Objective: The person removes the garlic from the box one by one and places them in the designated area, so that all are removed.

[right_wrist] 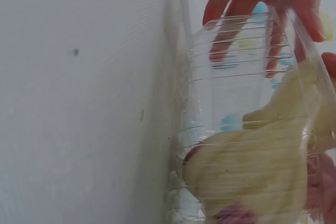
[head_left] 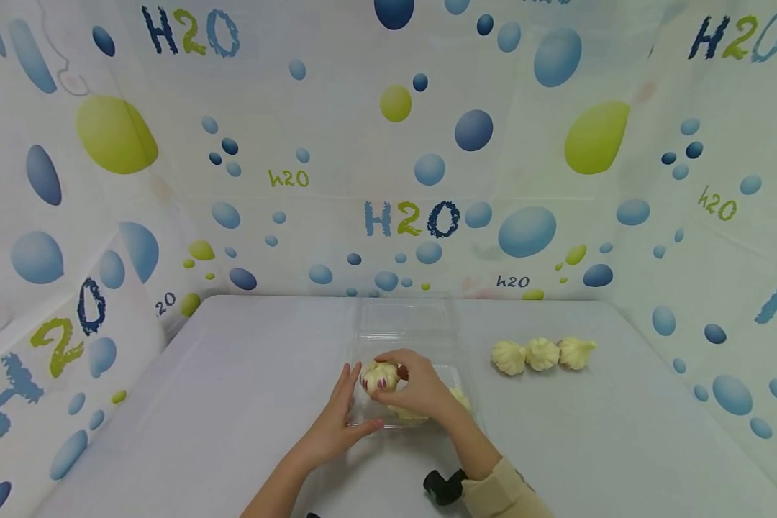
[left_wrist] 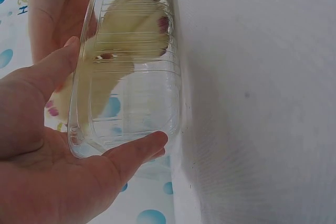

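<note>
My right hand (head_left: 422,385) pinches a pale garlic bulb (head_left: 380,378) with purple streaks between thumb and fingers, over the left part of a clear plastic clamshell box (head_left: 365,416). Against the box's front left corner rests my left hand (head_left: 337,424), its fingers straight along the left side and its thumb at the front rim. More garlic bulbs (right_wrist: 247,171) lie inside the box, seen through its ribbed wall in both wrist views. From above, the right hand partly covers them.
Three garlic bulbs (head_left: 542,354) stand in a row to the right of the box. The box's clear lid (head_left: 404,316) lies folded back behind it. A black object (head_left: 443,487) is beside the right wrist. A patterned sheet (head_left: 337,115) surrounds the white table (head_left: 246,374).
</note>
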Demonstrator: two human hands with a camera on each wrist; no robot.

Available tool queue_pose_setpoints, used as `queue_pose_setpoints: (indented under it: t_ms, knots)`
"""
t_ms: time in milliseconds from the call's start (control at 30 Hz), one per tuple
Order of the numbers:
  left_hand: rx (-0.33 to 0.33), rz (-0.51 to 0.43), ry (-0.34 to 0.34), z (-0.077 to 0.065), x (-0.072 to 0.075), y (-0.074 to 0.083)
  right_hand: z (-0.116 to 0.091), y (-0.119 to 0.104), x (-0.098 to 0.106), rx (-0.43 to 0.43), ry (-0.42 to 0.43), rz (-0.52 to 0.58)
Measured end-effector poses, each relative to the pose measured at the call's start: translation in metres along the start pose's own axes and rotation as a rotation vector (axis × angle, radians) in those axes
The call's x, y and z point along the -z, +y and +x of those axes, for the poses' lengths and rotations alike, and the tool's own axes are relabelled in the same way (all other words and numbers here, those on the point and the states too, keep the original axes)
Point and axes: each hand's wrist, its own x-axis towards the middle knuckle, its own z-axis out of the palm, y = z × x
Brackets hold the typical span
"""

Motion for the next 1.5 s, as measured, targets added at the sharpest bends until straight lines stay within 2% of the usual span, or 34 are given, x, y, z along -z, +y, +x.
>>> queue_pose_setpoints:
  t_ms: [233, 500, 733, 1000, 1133, 1267, 1500]
  knots:
    - [0.004, 0.014, 0.004, 0.000, 0.000, 0.001, -0.002, -0.006, 0.011, -0.014, 0.052, 0.037]
    - [-0.013, 0.039, 0.012, 0.000, 0.000, 0.001, -0.006, -0.007, 0.026, 0.011, 0.110, 0.020]
    - [-0.001, 0.059, 0.021, 0.000, 0.001, 0.002, -0.010, -0.008, 0.037, 0.015, 0.162, 0.045]
    - [0.008, 0.059, 0.028, 0.000, -0.001, 0.003, -0.024, -0.047, 0.057, 0.003, 0.192, 0.062]
    - [0.012, 0.059, 0.036, 0.002, -0.001, 0.004, -0.029, -0.056, 0.067, -0.028, 0.213, 0.076]
    - [0.011, 0.054, 0.037, 0.002, -0.002, 0.004, -0.033, -0.056, 0.076, -0.036, 0.240, 0.081]
    - [0.005, 0.042, 0.023, -0.001, -0.001, 0.004, -0.038, -0.047, 0.087, 0.013, 0.301, 0.128]
